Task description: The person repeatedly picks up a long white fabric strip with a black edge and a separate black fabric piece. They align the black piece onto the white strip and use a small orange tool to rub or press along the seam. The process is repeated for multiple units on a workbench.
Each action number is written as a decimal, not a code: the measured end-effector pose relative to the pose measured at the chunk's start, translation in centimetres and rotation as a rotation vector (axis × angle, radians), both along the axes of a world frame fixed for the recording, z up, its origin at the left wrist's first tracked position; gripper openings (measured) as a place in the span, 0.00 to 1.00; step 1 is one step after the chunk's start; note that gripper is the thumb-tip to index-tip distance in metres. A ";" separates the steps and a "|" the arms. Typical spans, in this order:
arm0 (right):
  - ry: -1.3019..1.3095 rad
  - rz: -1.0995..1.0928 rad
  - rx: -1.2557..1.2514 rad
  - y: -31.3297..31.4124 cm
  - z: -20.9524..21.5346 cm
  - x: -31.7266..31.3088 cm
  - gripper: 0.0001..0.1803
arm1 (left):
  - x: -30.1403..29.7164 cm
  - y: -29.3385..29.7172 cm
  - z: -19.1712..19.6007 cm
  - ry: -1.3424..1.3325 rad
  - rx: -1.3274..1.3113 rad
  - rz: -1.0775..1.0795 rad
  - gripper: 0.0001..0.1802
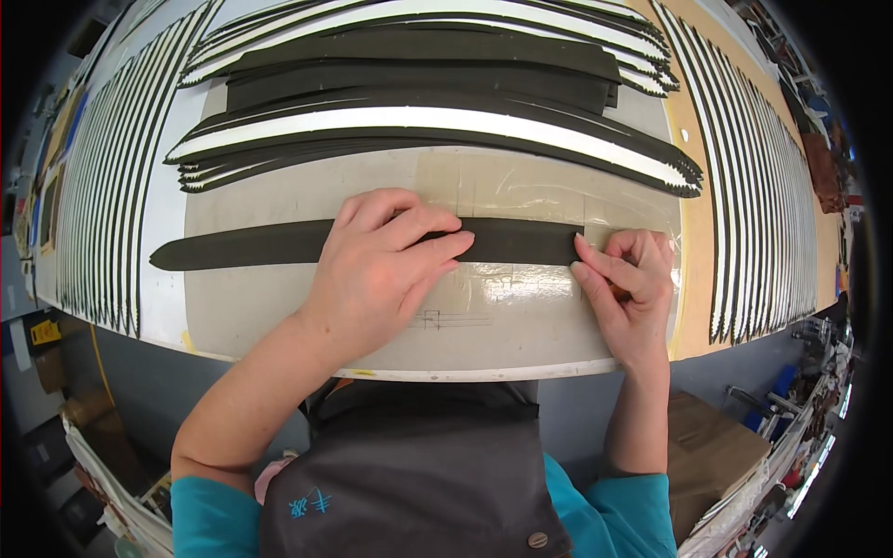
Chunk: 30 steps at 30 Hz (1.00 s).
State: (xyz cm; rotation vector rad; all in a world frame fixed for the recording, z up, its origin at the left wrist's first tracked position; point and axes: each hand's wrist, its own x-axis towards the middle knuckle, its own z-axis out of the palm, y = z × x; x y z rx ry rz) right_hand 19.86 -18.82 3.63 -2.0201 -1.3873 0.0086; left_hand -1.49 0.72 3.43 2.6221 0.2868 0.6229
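Observation:
A long, flat black strip [523,242] lies crosswise on the table, pointed at its left end and cut square at its right. Over its middle, my left hand [377,265] is closed, with bent fingertips gripping near the upper edge. My right hand [631,284] pinches the square right end between thumb and fingers. The left palm covers part of the strip. The material looks smooth and bendable, like leather or a synthetic sheet.
Beyond my hands lie a pile of black strips with white bands [400,117] and a stack of plain black pieces [419,84]. Overlapping black-and-white strips fan out in a left row [116,186] and a right row [753,177]. The table's front edge [446,376] runs below my hands.

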 end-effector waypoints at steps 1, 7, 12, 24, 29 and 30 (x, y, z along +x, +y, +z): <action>-0.007 0.002 0.009 -0.1 0.0 0.1 0.12 | 0.2 -0.1 -0.1 -0.001 0.003 0.001 0.16; -0.020 0.007 0.001 0.0 0.1 0.1 0.12 | 0.0 -0.1 -0.1 0.027 0.015 0.017 0.16; -0.011 0.007 0.020 -0.2 0.1 0.3 0.13 | 0.3 -0.2 0.2 0.033 0.019 0.001 0.16; -0.001 -0.003 0.025 -0.2 0.0 0.1 0.14 | 0.3 -0.2 0.2 0.048 0.025 -0.026 0.16; -0.010 -0.003 0.020 -0.2 -0.1 0.1 0.13 | 0.2 -0.8 0.0 0.027 0.090 -0.004 0.16; -0.013 -0.006 0.022 -0.1 -0.1 0.1 0.13 | 0.2 -0.8 -0.1 0.021 0.097 -0.004 0.17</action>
